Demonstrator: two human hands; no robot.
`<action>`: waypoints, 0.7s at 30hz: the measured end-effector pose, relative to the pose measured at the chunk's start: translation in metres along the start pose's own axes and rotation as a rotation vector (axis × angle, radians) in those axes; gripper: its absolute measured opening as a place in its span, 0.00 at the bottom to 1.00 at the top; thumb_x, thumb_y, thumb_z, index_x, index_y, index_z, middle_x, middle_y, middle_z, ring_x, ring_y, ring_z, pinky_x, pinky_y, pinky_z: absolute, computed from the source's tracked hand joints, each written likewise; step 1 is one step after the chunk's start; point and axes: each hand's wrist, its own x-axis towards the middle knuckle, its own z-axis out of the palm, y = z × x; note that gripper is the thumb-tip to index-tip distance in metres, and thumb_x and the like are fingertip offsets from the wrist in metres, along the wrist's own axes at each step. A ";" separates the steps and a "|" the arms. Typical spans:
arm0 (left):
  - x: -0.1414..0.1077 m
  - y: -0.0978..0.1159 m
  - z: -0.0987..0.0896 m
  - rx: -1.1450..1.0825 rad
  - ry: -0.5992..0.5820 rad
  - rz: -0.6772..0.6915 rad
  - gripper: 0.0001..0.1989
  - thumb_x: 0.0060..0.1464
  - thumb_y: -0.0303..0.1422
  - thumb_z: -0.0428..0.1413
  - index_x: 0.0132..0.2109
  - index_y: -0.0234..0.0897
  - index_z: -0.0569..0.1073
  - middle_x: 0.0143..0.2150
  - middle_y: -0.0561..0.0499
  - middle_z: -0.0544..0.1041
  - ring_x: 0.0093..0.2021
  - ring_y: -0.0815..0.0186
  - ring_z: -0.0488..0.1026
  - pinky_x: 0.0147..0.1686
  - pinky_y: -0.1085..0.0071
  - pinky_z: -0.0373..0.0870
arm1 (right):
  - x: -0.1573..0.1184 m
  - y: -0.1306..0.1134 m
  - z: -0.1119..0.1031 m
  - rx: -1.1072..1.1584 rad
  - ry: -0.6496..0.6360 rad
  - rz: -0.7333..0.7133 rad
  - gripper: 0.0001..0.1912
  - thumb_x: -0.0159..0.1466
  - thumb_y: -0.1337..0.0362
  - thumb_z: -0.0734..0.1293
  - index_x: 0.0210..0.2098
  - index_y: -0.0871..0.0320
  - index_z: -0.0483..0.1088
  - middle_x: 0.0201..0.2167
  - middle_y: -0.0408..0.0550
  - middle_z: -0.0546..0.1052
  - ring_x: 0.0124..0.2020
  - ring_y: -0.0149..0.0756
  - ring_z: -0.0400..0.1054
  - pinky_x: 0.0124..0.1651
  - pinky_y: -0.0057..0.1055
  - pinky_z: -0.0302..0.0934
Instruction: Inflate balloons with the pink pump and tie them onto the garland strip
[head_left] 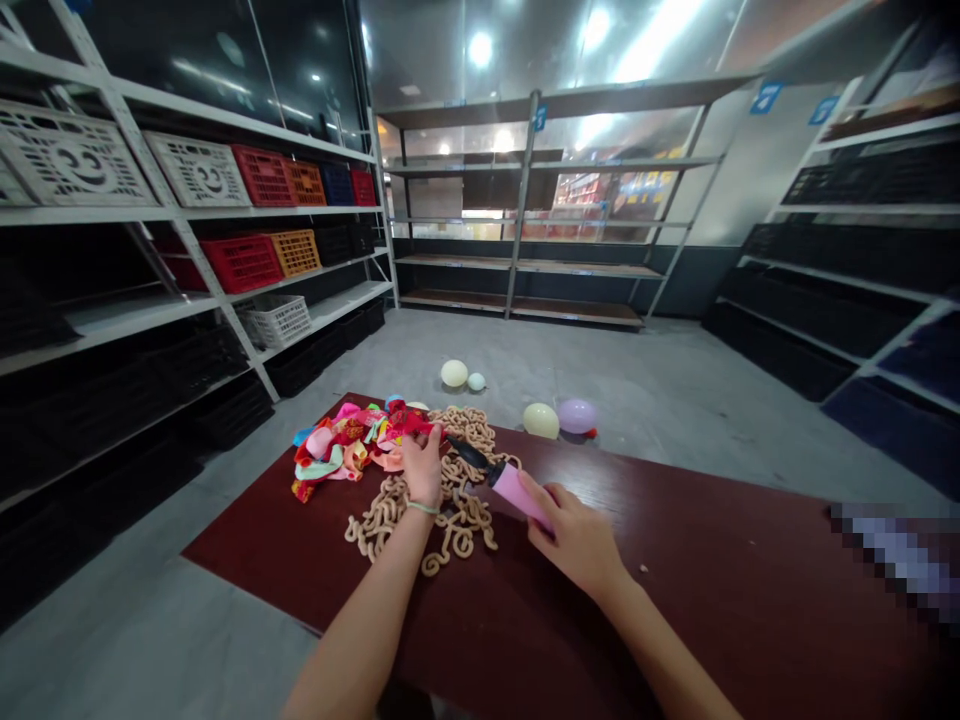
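Right hand (581,535) is gripping the pink barrel of a balloon hand pump (517,490) over the dark red table (675,600); its black nozzle (469,452) is pointing at the left hand (422,468). Left fingertips are pinching what is looking like a limp red balloon (416,424), by the nozzle tip; cannot tell if it is sitting on it. Pump is probably weighing little, being stiff and smooth; barrel is offering the surest hold. Balloon is likely stretching softly and tearing easily; neck is suiting fingertips. Bright deflated balloons (349,445) are heaping beside tan coiled tubes (459,535).
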 end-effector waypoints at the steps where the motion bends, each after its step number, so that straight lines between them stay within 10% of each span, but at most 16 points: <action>1: 0.000 -0.001 0.000 0.010 -0.001 0.008 0.18 0.48 0.35 0.66 0.41 0.36 0.67 0.37 0.48 0.79 0.38 0.67 0.78 0.42 0.70 0.74 | 0.000 -0.001 0.000 0.003 0.005 0.005 0.32 0.63 0.63 0.62 0.66 0.48 0.57 0.43 0.48 0.74 0.39 0.39 0.71 0.35 0.31 0.61; 21: -0.051 0.024 0.033 -0.399 -0.163 -0.290 0.19 0.56 0.51 0.56 0.39 0.39 0.68 0.29 0.53 0.72 0.30 0.68 0.73 0.35 0.70 0.72 | 0.003 -0.027 0.013 0.104 -0.025 0.046 0.32 0.66 0.55 0.62 0.67 0.52 0.52 0.49 0.53 0.74 0.44 0.45 0.71 0.37 0.36 0.65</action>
